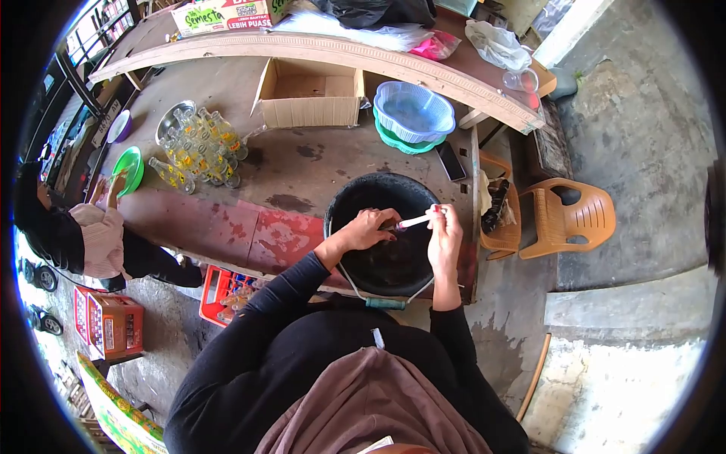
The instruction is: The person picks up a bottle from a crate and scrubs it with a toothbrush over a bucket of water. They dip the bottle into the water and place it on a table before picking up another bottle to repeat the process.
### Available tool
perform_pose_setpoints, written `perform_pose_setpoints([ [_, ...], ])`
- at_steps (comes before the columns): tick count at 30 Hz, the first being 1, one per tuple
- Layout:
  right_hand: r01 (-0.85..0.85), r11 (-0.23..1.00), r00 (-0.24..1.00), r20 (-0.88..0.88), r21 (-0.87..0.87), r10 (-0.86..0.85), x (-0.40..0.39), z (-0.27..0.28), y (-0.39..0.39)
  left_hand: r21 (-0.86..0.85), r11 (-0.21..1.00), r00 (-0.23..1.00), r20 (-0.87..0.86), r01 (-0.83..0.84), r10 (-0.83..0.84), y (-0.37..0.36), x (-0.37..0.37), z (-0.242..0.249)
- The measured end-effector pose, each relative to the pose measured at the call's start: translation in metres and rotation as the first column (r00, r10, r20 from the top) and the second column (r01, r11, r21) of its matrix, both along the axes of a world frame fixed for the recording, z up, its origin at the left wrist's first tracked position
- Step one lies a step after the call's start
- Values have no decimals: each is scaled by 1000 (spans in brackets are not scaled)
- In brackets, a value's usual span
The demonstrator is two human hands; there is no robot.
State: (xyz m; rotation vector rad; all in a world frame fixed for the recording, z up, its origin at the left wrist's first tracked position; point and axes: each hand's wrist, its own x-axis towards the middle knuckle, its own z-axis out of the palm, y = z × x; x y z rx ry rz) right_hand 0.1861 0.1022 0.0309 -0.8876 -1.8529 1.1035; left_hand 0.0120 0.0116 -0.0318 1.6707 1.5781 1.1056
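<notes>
A black bucket with a wire handle and a teal grip stands at the table's near edge, right in front of me. Over its opening, my right hand pinches a thin white stick, which looks like a brush handle and slants down to the left. The stick's lower end meets the fingers of my left hand. Those fingers are curled over the bucket around something I cannot make out. The bucket's inside is dark, so its contents are hidden.
Left on the table stand several glass bottles beside a metal bowl. Behind are a cardboard box, stacked blue and green baskets and a phone. Another person touches a green basin. A red crate stands below.
</notes>
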Motion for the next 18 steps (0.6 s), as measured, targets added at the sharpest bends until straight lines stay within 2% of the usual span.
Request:
perform_pose_setpoints([
  [1,-46,999,999,-12,-27,45,-6,-5,-4,25,1000,1000,-11,17,-16,1,1,-1],
  [2,-204,979,970,139,12,200,-5,-13,-4,26,1000,1000,-14,18,-18,0,0,-1],
  [4,-220,970,961,196,100,198,-4,-13,-5,-40,995,991,-95,92,-96,-3,-2,1],
  [5,-215,976,975,62,31,213,3,-9,-2,-59,996,993,-90,73,-78,-5,-1,1],
  [6,-107,989,993,68,106,100,6,7,-2,-60,996,994,-87,68,-73,-5,-1,-1],
  [8,22,993,999,-44,113,-17,16,37,1,19,999,990,-133,-41,43,-4,-1,-4],
  [10,104,986,988,-130,127,-87,27,51,8,-37,997,991,-118,-61,56,-2,-1,-1],
  [12,183,958,974,-170,220,-147,35,57,13,40,995,995,-35,-91,92,0,-4,-6],
  [14,189,950,982,-54,248,-181,36,41,18,47,991,990,-49,-127,129,0,-4,-6],
  [15,169,921,984,-12,351,-176,30,29,17,49,985,984,-60,-164,167,-1,-4,-5],
  [16,95,881,978,124,463,-171,25,17,17,51,985,984,-60,-164,167,-1,-4,-5],
  [18,-126,886,918,390,447,-66,25,-13,10,59,980,980,-51,-190,193,0,-4,-7],
])
